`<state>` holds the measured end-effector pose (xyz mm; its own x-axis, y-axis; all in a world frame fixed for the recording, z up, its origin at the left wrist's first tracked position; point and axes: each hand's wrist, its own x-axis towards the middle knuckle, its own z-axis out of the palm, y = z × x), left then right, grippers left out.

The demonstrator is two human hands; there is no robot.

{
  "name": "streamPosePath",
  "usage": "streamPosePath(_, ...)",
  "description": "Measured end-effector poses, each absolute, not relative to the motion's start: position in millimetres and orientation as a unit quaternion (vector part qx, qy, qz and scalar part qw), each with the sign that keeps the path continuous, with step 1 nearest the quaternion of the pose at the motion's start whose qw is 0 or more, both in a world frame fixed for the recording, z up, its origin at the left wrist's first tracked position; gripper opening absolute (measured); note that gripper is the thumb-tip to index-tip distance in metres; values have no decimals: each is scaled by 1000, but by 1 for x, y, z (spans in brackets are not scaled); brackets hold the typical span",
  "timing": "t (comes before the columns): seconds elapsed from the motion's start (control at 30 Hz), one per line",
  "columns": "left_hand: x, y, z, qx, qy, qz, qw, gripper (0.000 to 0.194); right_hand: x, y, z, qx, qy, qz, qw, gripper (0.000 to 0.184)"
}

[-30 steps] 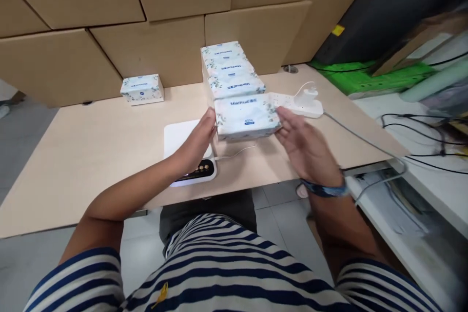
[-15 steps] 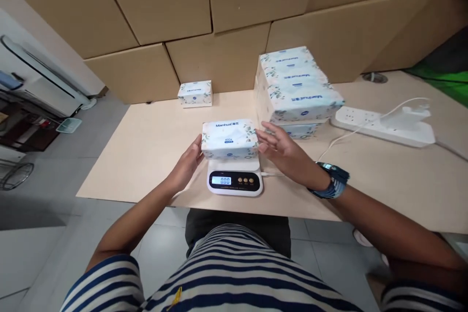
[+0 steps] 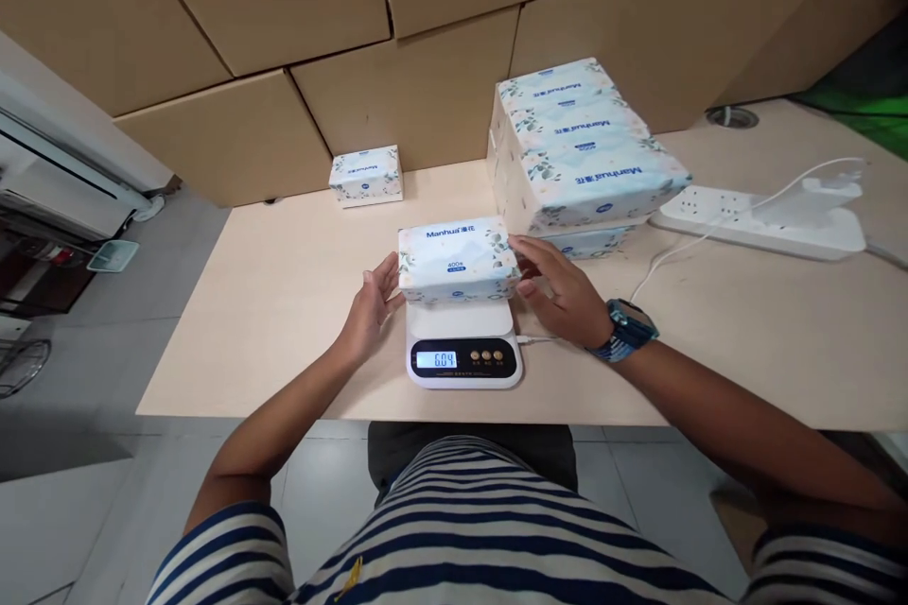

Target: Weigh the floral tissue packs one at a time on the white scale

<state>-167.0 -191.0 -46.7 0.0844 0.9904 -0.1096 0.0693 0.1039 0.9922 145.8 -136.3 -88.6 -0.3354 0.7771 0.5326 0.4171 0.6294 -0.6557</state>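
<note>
Pale wood-grain tabletop [image 3: 284,302] bears the white scale [image 3: 461,319], with the smooth, floral-printed tissue pack [image 3: 458,260] on its plate; the display [image 3: 436,359] has changed from 0.00 to 6.04. The left hand [image 3: 369,307] is loosely open at 1 end (contact is hard to tell), the right hand [image 3: 564,293] lightly curved against the other. Beyond: boxy stacked packs [image 3: 588,146], matte cardboard cartons [image 3: 418,95].

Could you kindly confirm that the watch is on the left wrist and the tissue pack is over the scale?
Not quite: the head view shows the watch on the right wrist, not the left. The tissue pack is indeed over the scale.
</note>
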Motion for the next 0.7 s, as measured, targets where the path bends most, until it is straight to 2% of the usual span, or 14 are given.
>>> streamPosePath(0.17, -172, -177, -49, 495, 529, 433, 536, 107, 145, -141, -98, -412, -770, 183, 452, 66)
streamPosePath(0.27, -180, -179, -51, 505, 532, 466, 495, 116, 144, -142, -101, -414, -760, 181, 468, 67)
streamPosePath(0.4, -192, -181, -54, 500, 521, 503, 474, 117, 145, -143, -103, -430, -752, 207, 455, 73)
streamPosePath(0.53, -190, -180, -59, 456, 499, 530, 512, 103, 147, -146, -103, -435, -740, 229, 458, 84)
streamPosePath(0.7, -178, -182, -68, 433, 503, 502, 555, 85, 149, -151, -98, -452, -743, 229, 437, 85)
